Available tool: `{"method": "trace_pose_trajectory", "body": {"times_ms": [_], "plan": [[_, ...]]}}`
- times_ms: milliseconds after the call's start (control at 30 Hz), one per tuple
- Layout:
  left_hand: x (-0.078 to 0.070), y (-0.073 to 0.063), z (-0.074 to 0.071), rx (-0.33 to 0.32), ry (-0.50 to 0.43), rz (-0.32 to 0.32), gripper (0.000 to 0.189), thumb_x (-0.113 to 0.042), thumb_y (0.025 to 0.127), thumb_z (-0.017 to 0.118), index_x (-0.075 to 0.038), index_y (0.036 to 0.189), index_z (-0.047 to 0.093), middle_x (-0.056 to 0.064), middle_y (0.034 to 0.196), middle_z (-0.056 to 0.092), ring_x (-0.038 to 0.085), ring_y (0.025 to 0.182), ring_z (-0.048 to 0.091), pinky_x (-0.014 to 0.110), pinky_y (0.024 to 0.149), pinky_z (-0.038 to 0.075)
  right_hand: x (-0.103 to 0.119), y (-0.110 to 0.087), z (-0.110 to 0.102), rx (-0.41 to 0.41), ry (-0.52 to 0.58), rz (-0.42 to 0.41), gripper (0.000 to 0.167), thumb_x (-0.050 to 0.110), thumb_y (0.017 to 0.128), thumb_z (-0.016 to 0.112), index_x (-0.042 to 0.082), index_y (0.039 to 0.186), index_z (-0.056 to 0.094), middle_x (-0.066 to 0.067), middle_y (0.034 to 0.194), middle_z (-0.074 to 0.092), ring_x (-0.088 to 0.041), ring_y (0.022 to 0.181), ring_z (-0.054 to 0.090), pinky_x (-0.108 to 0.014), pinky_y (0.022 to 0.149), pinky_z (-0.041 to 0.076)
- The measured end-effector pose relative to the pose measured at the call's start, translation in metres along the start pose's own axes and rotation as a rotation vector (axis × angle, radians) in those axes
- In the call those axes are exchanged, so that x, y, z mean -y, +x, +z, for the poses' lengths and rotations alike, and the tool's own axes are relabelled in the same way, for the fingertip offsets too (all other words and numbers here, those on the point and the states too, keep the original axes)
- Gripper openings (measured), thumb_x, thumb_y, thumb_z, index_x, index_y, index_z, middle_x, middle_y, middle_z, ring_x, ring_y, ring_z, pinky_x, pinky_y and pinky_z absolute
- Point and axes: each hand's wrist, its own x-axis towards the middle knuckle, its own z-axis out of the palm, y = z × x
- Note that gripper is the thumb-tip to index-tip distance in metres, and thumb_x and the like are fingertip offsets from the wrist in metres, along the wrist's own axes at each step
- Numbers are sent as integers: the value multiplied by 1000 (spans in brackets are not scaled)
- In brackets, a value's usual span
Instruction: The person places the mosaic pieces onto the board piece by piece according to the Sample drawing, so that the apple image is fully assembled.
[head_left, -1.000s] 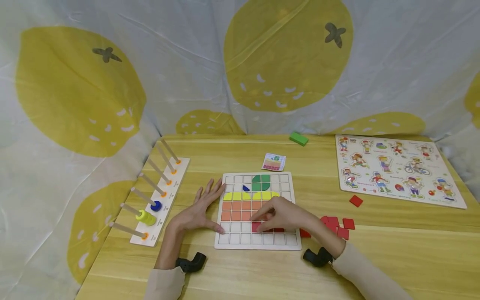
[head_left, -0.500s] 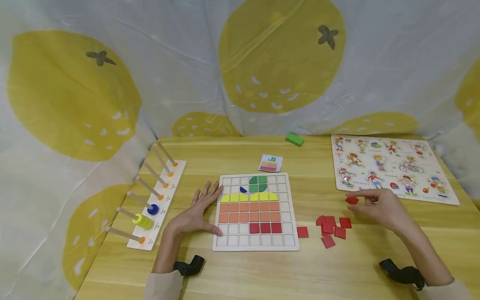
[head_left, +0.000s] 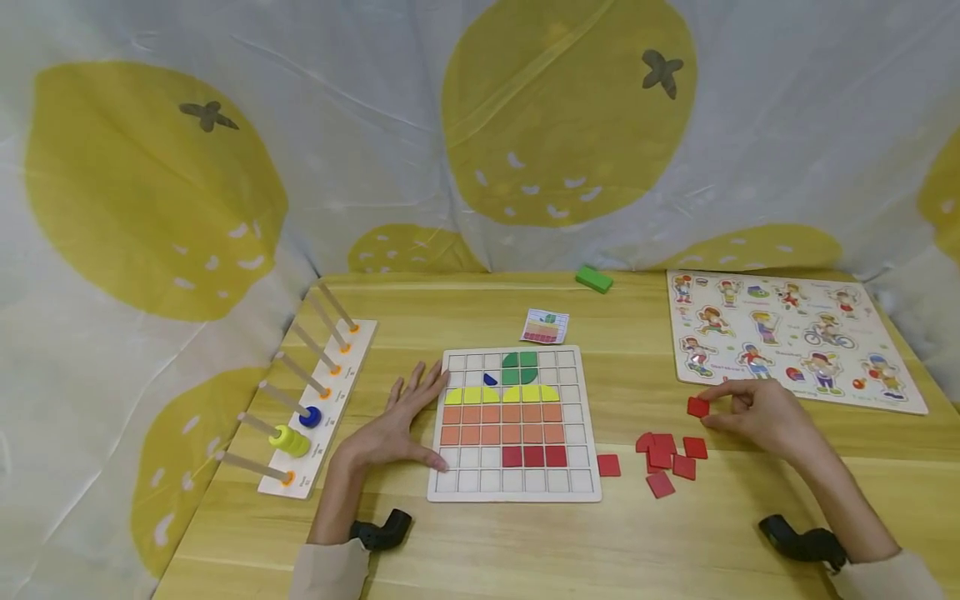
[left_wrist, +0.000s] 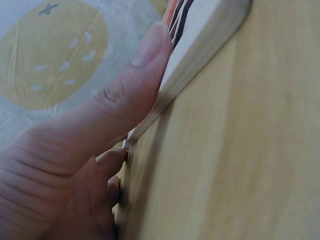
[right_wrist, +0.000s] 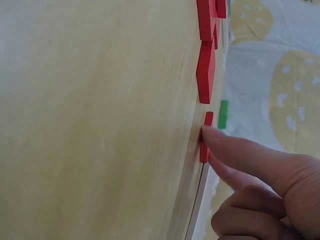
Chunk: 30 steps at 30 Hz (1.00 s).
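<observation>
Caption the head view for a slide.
Left hand touches a white square gridded board; right hand pinches a red square tile.

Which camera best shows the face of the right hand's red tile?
The head view, which shows the red tile from above, pinched by the right hand. The right wrist view is closer but nearly edge-on; the left wrist view lacks it.

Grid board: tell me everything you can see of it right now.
The grid board is pale, squarish and wooden-looking, lying flat on the table. Dark lines divide it into cells. It bears green pieces, a dark blue piece, yellow pieces, orange squares and three red squares; its nearest row is bare. The left hand touches its left edge, thumb over the border.
</observation>
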Motion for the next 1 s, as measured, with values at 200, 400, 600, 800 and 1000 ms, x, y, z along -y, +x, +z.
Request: {"method": "trace_pose_trajectory", "body": {"times_ms": [200,400,600,800,1000], "plan": [[0,1,2,-2,3,11,132,-34,67,97,-11,167,14,12,176,-3,40,161,-17,66,126,-14,3,1,-1,18,-42,-51,29,22,87,83,1,107,76,5,60,40,-7,51,34,-25,48,29],[0,1,2,-1,-7,2,133,-33,67,98,-12,167,14,11,176,-3,39,161,-18,65,126,-15,45,3,8,91,-15,-152,26,19,88,81,1,106,75,7,57,34,-5,49,30,-24,47,28],[1,1,0,-4,10,8,132,-34,67,97,-11,167,14,12,176,-3,40,161,-17,66,126,-14,127,7,60,212,58,-263,24,20,83,87,10,102,77,7,55,30,-8,51,28,-21,50,24],[1,2,0,-4,31,24,133,-36,67,97,-11,167,14,13,176,-3,41,161,-16,66,126,-13,185,11,120,240,26,-386,19,20,81,89,11,93,78,7,66,57,-11,63,44,-21,55,32],[1,0,-1,-4,33,14,133,-36,66,97,-10,167,14,13,176,-3,41,161,-16,66,126,-13,205,13,153,226,-41,-444,18,15,75,92,11,84,77,7,72,65,-10,68,50,-22,57,39]]}}
